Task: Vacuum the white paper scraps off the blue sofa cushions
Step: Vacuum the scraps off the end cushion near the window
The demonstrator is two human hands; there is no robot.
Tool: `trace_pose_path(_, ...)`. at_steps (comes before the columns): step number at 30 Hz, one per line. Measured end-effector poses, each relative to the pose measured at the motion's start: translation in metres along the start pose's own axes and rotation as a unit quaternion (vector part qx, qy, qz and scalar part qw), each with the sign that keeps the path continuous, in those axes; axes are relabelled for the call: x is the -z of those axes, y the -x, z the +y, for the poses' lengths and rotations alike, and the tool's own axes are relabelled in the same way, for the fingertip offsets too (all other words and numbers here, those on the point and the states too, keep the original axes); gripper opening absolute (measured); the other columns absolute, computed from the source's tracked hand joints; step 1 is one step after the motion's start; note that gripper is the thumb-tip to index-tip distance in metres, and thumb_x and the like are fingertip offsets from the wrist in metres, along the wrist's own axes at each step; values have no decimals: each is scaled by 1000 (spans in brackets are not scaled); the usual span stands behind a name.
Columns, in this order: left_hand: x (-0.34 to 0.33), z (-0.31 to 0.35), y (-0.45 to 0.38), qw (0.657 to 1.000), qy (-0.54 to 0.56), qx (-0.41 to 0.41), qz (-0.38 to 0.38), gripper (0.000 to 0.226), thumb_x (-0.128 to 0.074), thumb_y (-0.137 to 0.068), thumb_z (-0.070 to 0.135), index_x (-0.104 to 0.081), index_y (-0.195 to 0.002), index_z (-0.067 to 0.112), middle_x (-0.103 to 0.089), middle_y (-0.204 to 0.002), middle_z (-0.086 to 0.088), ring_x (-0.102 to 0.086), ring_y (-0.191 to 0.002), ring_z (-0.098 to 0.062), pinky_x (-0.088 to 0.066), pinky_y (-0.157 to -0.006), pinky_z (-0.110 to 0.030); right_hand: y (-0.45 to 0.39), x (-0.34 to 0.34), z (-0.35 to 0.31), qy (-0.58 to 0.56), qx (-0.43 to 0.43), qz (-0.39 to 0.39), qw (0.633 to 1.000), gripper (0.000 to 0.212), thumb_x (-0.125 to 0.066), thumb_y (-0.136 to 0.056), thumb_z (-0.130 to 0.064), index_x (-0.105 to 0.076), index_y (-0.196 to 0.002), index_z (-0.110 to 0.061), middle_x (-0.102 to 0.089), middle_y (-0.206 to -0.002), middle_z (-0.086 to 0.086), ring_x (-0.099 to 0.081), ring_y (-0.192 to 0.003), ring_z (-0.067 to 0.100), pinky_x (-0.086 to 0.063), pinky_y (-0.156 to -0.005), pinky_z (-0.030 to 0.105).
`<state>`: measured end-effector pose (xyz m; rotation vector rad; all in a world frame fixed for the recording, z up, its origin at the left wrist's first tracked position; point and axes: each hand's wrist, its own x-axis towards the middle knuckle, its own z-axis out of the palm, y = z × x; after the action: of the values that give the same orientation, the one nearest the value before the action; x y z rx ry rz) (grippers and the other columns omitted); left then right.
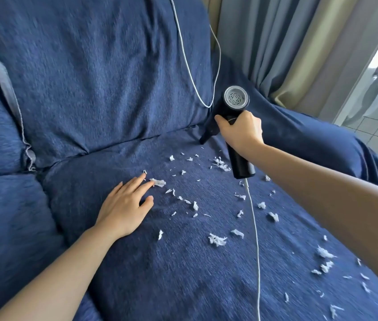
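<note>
Vacuuming underway: right hand [239, 133] grips vacuum [234, 117], nozzle at crease; left hand [125, 205] flat, spread. Next: sweep toward scraps [217, 239] at 6 o'clock.

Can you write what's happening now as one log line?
right hand grips black handheld vacuum | left hand flat on blue sofa seat cushion | white paper scraps remain

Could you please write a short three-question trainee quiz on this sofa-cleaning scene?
1. True or false: the right hand grips the black handheld vacuum.
2. The left hand is: A) holding the white cord; B) lying flat on the blue seat cushion; C) lifted off it.
3. Where does the vacuum's nozzle point?

Key: 1 true. 2 B. 3 Down at the crease by the back cushion, beyond most white paper scraps.
</note>
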<state>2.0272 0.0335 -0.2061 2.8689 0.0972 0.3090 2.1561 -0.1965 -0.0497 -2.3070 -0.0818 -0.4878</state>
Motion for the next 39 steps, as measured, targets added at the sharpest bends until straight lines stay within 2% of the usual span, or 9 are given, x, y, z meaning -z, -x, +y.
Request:
trace_pose_path(5,1,-1,0,1000,22,20,-9,50,-24,-99,49,-21,-148,43,-5,-159,17,-10,-146,-4,-1,-120,-28,6,21,9,19,-3,15,1000,52,-64,-87,-54,-69,-99,-4,-71,-99,14,-64,-96,34,-47,-75,32)
trace_pose_path(11,-1,-3,0,999,20,23,-9,51,-23,-98,50,-23,-148,42,-7,-159,16,-11,-145,-4,-3,-120,-29,19,47,22,25,-16,26,999,53,-65,-84,-56,-69,-93,-4,-72,-91,14,-68,-87,31,-54,-77,34)
trace_pose_path(14,-1,-3,2,1000,16,23,-7,51,-23,-98,49,-22,-148,42,-7,-159,16,-11,-145,-4,-2,-120,-29,26,57,27,13,-22,28,999,52,-66,-83,-57,-68,-89,-5,-72,-87,14,-70,-82,31,-59,-80,41)
trace_pose_path(20,0,-3,3,1000,15,24,-5,51,-24,-98,48,-23,-148,42,-7,-159,16,-11,-145,-4,-3,-120,-29,36,61,19,-19,-3,27,999,52,-66,-85,-54,-70,-84,-3,-73,-81,12,-69,-85,29,-57,-83,41)
trace_pose_path(23,0,-5,4,1000,16,27,-2,51,-24,-98,49,-22,-148,44,-7,-159,16,-11,-145,-4,-3,-120,-29,35,49,10,-23,13,28,999,50,-66,-87,-52,-68,-87,-2,-72,-86,11,-67,-92,29,-55,-84,38)
trace_pose_path(30,-1,-6,6,1000,11,24,-5,50,-23,-98,49,-20,-148,44,-8,-160,14,-10,-146,-4,-3,-120,-29,35,31,18,23,24,9,999,58,-62,-84,-61,-65,-82,-3,-70,-81,13,-65,-84,29,-50,-73,31)
trace_pose_path(36,-2,-6,6,1000,10,26,5,50,-26,-98,47,-23,-148,43,-10,-159,14,-12,-146,-4,-4,-120,-30,35,27,18,-2,1,14,1000,54,-64,-84,-59,-68,-88,-5,-71,-84,12,-66,-88,30,-47,-73,29)
trace_pose_path(39,-2,-6,5,999,11,30,2,50,-26,-98,48,-23,-148,43,-10,-159,14,-11,-145,-4,-4,-120,-30,45,32,12,-31,-6,8,999,49,-65,-86,-55,-67,-80,-6,-71,-82,12,-66,-89,29,-48,-75,30)
